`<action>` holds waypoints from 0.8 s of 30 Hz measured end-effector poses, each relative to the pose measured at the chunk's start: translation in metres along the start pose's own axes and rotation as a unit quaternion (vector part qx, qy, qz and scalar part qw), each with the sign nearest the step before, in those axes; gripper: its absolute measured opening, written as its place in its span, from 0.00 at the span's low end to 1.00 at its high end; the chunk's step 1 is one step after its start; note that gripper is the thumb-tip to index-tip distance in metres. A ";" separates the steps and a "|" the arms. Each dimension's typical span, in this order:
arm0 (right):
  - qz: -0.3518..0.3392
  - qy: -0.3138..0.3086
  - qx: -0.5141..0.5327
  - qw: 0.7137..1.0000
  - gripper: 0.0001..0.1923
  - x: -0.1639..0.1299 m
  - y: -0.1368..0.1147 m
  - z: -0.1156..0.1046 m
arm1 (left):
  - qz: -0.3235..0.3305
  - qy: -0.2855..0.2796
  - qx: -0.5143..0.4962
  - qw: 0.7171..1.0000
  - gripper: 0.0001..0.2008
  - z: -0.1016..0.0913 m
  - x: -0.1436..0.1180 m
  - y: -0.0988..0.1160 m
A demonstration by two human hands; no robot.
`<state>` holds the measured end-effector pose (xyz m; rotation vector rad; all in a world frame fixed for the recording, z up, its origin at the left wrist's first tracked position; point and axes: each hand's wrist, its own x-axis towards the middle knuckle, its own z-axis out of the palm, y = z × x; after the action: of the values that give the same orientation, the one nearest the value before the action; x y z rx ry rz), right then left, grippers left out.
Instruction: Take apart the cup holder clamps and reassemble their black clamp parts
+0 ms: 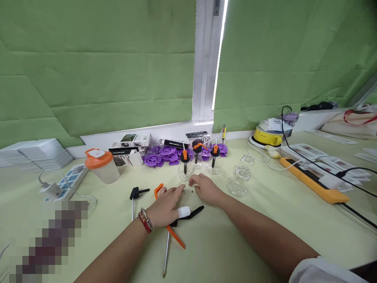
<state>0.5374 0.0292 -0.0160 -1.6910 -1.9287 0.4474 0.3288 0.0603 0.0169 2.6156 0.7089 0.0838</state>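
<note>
While the orange-black crank [176, 237] lies on the table [209, 255], left hand [165, 208] covers its middle; can't tell if gripping. Right hand [207, 190] just beside, fingers curled near a small dark bit [192, 191]; can't tell if pinching. Hands apart. Behind: three crank-topped jars [213, 169], then purple parts [168, 153]. Clear glassware [237, 188] right, shaker [106, 173] left.

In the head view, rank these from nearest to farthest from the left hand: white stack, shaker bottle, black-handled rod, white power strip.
From the left hand:
1. Black-handled rod, just to its left.
2. Shaker bottle, left and farther back.
3. White power strip, left of the bottle.
4. White stack, far left.
</note>
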 end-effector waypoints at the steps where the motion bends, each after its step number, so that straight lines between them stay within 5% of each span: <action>1: 0.003 0.001 -0.001 1.000 0.16 0.000 0.000 -0.002 | 0.002 -0.002 0.004 1.000 0.35 0.000 0.001 0.001; 18: 0.035 0.000 -0.056 0.998 0.08 0.019 -0.009 0.011 | 0.005 -0.004 0.012 1.000 0.31 0.003 -0.003 -0.003; 24: 0.008 0.005 -0.038 0.999 0.05 -0.006 -0.014 -0.004 | -0.003 -0.002 0.012 1.000 0.30 -0.001 -0.004 -0.007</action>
<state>0.5285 0.0207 -0.0060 -1.7539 -1.9495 0.3734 0.3214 0.0640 0.0152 2.6358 0.7206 0.0699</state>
